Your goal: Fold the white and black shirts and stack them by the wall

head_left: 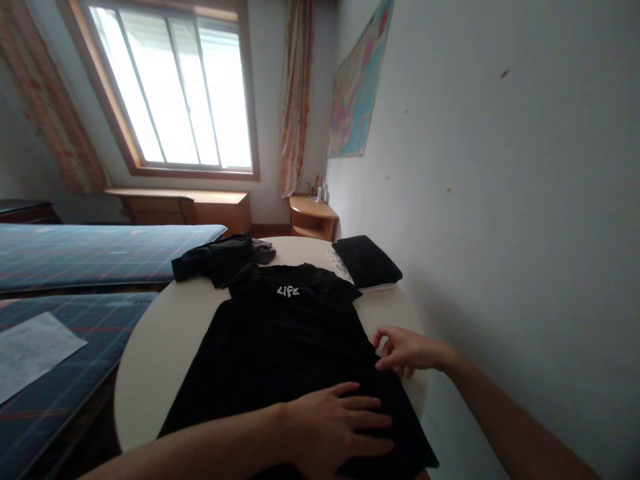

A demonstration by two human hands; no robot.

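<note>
A black T-shirt [295, 333] with white "LIFE"-like lettering lies spread out on a round pale table [145, 367], its neck end toward the window. My left hand [343, 427] rests flat on the lower right part of the shirt, fingers spread. At the shirt's right edge is my right hand [403, 350], its fingers loosely curled with a gap between thumb and forefinger. No cloth shows pinched in it. The shirt's lower end runs out of view beneath my left forearm.
Dark crumpled clothing [215, 260] lies at the table's far left, touching the shirt. A folded black garment [367, 261] sits on white items at the far right. The wall [500, 267] stands close on the right; a plaid mattress [100, 320] with a paper sheet [40, 350] is left.
</note>
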